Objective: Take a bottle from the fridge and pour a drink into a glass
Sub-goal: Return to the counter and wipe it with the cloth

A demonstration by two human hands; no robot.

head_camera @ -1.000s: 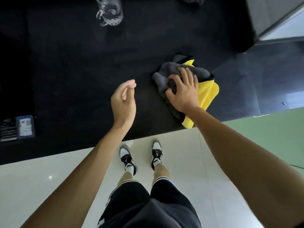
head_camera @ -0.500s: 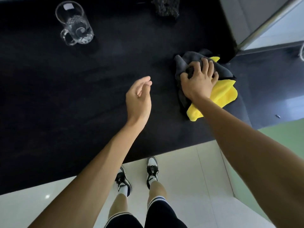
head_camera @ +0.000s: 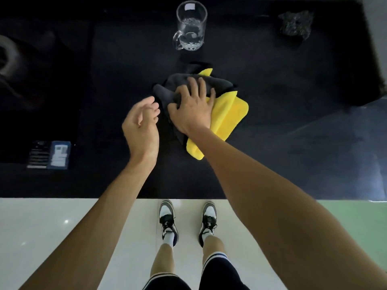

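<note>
Head view, looking straight down, gives us a black counter [head_camera: 272,84] with the person's two bare arms reaching over its near edge. We see the right hand [head_camera: 192,107] lying on a crumpled grey-and-yellow cloth [head_camera: 230,114] in the middle of the counter. Its fingers are spread across the grey folds and press down, and the thumb sinks into a crease on the left side. The left hand [head_camera: 141,122] hangs just left of the cloth, fingers loosely curled around nothing (whether it touches the cloth's edge we cannot tell). The glass [head_camera: 191,28], a clear mug with its handle on the left, stands upright on the far side of the counter, beyond the cloth and apart from it. To its right we make out a dark, rough lump [head_camera: 296,25], too dim to name. A small blue-and-black card [head_camera: 50,154] lies at the near left. Two sneakers [head_camera: 168,222] stand on a pale floor [head_camera: 52,227].
</note>
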